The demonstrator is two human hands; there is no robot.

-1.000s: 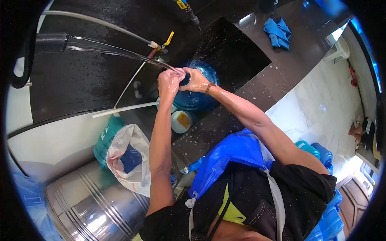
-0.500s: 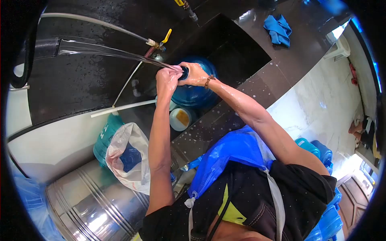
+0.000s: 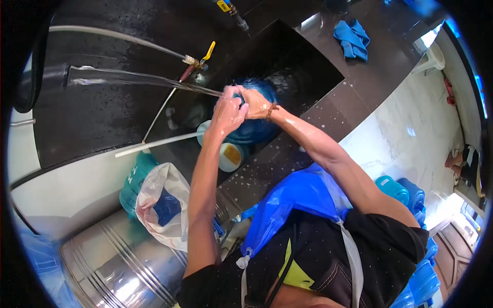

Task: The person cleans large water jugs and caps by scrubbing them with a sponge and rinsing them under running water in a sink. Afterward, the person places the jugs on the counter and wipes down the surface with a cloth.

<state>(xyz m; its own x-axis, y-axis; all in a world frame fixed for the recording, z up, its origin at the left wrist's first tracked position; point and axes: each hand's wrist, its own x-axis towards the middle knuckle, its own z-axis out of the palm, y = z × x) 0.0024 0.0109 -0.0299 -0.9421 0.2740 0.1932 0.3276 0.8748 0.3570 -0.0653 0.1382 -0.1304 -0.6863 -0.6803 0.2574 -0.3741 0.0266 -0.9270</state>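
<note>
A large blue water jug [image 3: 251,134] stands in the dark sink basin, its body blurred by motion. My left hand [image 3: 229,112] is wet and curled around the left side of the jug's neck [image 3: 239,98]. On the right side, my right hand [image 3: 257,103], with a beaded bracelet [image 3: 271,111] at the wrist, grips the same neck. A stream of water [image 3: 138,77] from the black pipe [image 3: 49,79] reaches the fingers and the neck. Part of the jug's mouth is hidden by my hands.
A white tub with a yellow sponge [image 3: 232,154] sits beside the jug. A white pipe [image 3: 159,143] crosses left of my forearm. Yellow-handled valves [image 3: 208,51] and a blue cloth [image 3: 352,39] lie beyond. Below left are a white sack [image 3: 177,226] and a steel drum [image 3: 123,256].
Both hands have shifted slightly right and down on the jug's neck. My left hand has turned so its back shows more. The jug's outline has become blurred, with water splashing over it.
</note>
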